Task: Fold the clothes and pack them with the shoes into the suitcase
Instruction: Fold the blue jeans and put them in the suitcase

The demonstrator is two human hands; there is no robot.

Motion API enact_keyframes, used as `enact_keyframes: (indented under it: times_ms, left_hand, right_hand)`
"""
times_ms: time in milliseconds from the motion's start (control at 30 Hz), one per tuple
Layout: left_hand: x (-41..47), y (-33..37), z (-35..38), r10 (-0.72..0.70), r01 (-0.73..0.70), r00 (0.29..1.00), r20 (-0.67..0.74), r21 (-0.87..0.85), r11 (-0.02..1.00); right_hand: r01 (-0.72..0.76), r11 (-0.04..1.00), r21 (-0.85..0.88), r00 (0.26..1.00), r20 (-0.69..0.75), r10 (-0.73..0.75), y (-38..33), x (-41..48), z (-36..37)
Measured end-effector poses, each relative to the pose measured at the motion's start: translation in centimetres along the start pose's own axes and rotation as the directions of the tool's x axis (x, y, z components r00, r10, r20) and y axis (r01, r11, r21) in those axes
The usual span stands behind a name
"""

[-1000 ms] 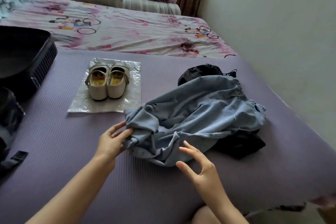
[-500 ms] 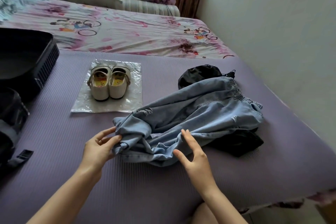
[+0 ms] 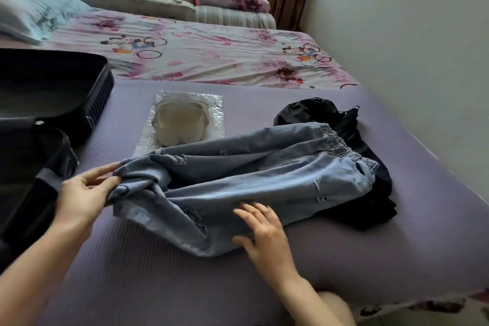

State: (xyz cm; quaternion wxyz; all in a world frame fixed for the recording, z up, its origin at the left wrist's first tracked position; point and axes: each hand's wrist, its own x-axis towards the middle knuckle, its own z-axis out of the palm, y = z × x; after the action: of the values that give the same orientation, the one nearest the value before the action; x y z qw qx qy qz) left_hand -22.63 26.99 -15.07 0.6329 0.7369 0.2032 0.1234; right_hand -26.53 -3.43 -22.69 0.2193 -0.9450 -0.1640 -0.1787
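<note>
left hand point(image 3: 84, 193) pinches a leg end of the ripped jeans point(image 3: 251, 174); right hand point(image 3: 264, 233) lies flat on them, fingers straight. tugging could drag the black garment point(image 3: 330, 116) beneath along.

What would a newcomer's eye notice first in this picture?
The light blue ripped jeans spread across the middle of the purple mat, the left hand gripping one end and the right hand flat on them. Behind them, pale shoes sit on clear plastic; an open black suitcase lies at the left.
</note>
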Motion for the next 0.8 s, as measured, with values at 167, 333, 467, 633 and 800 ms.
enact_keyframes:
  times_ms: [167, 333, 467, 633, 800]
  left_hand:
    - [2.5, -1.3, -5.8, 0.092, -0.067, 0.994, -0.056, 0.345, 0.936]
    - [1.2, -1.9, -4.7, 0.292, -0.164, 0.956, -0.024, 0.783, 0.600]
    - [-2.6, -2.1, -0.3, 0.555, -0.481, 0.812, 0.182, 0.747, 0.459]
    - [-8.0, -7.0, 5.0, 0.471, -0.820, 0.571, 0.673, 0.436, 0.372]
    - [-8.9, -10.9, 5.5, 0.335, -0.774, 0.630, 0.701, 0.527, 0.351]
  right_hand:
    - [0.146, 0.984, -0.104, 0.965, 0.232, -0.119, -0.1, -2.6, 1.3]
    - [0.213, 0.976, -0.048, 0.965, 0.164, -0.203, -0.6, -4.5, 2.1]
    - [0.156, 0.986, -0.053, 0.987, -0.016, -0.157, 1.2, -3.6, 0.7]
    - [0.037, 0.967, -0.250, 0.999, -0.003, -0.039, 6.1, -2.6, -1.6]
    - [-0.024, 0.930, -0.366, 0.998, 0.039, 0.041, 9.3, -3.0, -2.2]
